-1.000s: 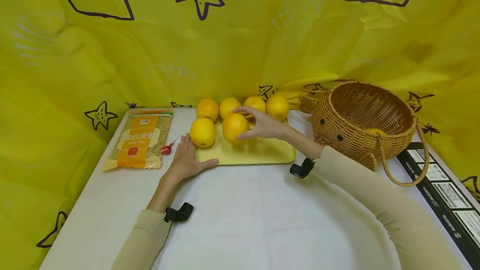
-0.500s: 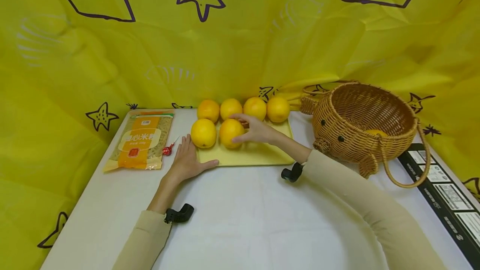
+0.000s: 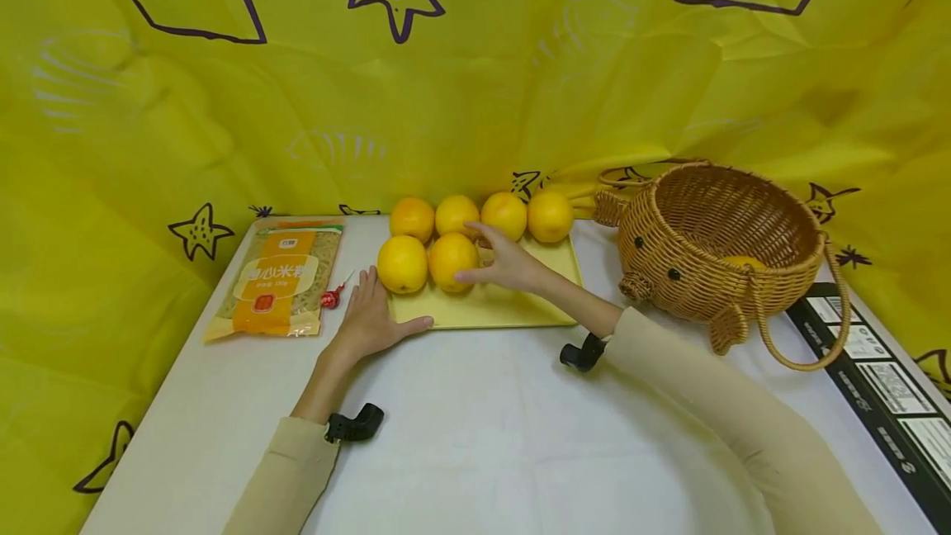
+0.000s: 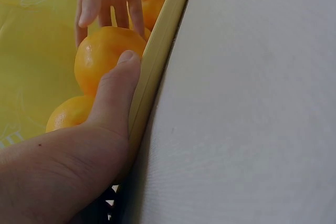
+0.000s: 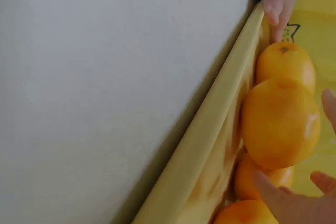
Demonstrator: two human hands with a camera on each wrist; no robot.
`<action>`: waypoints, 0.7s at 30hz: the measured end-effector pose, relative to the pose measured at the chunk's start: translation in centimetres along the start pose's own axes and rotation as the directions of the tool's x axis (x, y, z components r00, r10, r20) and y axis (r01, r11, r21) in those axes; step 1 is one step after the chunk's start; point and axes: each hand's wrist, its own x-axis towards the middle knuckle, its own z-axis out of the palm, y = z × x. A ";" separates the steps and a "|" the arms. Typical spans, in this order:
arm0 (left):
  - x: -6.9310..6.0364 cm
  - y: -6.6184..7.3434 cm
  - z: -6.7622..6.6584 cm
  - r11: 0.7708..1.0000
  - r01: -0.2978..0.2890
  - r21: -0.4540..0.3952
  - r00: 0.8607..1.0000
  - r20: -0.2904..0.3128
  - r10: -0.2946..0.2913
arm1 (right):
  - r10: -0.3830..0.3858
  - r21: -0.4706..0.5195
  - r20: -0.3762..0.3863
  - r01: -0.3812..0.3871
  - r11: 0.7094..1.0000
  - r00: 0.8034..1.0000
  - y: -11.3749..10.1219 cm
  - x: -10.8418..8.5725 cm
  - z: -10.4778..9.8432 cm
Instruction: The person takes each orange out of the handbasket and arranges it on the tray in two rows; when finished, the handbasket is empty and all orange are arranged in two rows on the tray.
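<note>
On the yellow tray, a front orange sits beside another orange, with several more oranges in a row behind. My right hand is just right of that front orange, thumb and fingers spread apart around its side. In the right wrist view a gap shows between the fingers and the nearest orange. My left hand rests at the tray's left front corner, fingers straight and thumb stretched along the front rim. Its thumb shows in front of the oranges in the left wrist view.
A wicker basket with an animal face stands at the right, an orange partly visible inside. Under it lies a black box with white labels. A food packet and a red-wrapped lollipop lie left of the tray.
My right hand has carried an orange left and set it down on the tray next to the front left one. Its fingers have then come off the orange. My left hand has stayed put.
</note>
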 end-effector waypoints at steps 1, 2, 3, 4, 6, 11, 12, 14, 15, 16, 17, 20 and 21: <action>0.0 0.0 0.0 1.000 0.000 0.001 1.000 -0.001 0.000 | -0.003 -0.003 -0.018 0.003 1.000 1.000 -0.1 -0.5 -0.1; 0.0 0.0 0.0 1.000 0.001 0.003 1.000 -0.002 -0.001 | -0.009 -0.004 -0.034 0.009 1.000 0.999 -0.1 -1.2 -0.1; 0.1 0.0 0.0 1.000 0.001 0.004 1.000 -0.003 -0.001 | -0.023 -0.006 -0.046 0.023 1.000 0.999 -0.2 -2.0 -0.2; 0.1 0.0 0.0 1.000 0.001 0.006 1.000 -0.004 0.000 | -0.041 -0.003 -0.054 0.041 0.999 0.998 -0.4 -3.0 -0.3; 0.1 0.0 -0.1 1.000 0.000 0.011 1.000 -0.005 0.000 | -0.064 0.028 -0.053 0.066 0.997 0.997 -0.7 -5.1 -0.5; 0.1 0.1 0.0 1.000 -0.004 0.012 1.000 0.000 0.004 | -0.096 0.117 -0.050 0.101 0.988 0.994 -1.1 -11.0 -1.4; 0.1 0.1 0.0 1.000 -0.005 0.013 1.000 0.000 0.005 | -0.099 0.129 -0.059 0.106 0.986 0.993 -1.1 -11.9 -1.6; 0.1 0.1 -0.1 1.000 -0.007 0.014 1.000 0.000 0.007 | -0.109 0.144 -0.084 0.120 0.982 0.990 -1.0 -13.5 -2.2; 0.1 0.1 -0.1 1.000 -0.007 0.013 1.000 -0.001 0.007 | -0.112 0.149 -0.101 0.127 0.981 0.988 -0.9 -14.1 -2.4; 0.1 0.1 -0.1 1.000 -0.006 0.015 1.000 -0.002 0.006 | -0.118 0.150 -0.116 0.135 0.979 0.986 -0.8 -14.6 -2.7; 0.1 0.1 -0.1 1.000 -0.004 0.015 1.000 -0.003 0.004 | -0.119 0.150 -0.129 0.139 0.979 0.984 -0.7 -15.0 -2.9; 0.1 0.0 -0.1 1.000 0.001 0.011 1.000 -0.005 -0.001 | -0.133 0.140 -0.155 0.155 0.978 0.979 -0.3 -15.6 -3.3; 0.1 0.0 0.0 1.000 0.002 0.008 1.000 -0.005 -0.002 | -0.131 0.139 -0.161 0.154 0.978 0.978 -0.1 -15.7 -3.4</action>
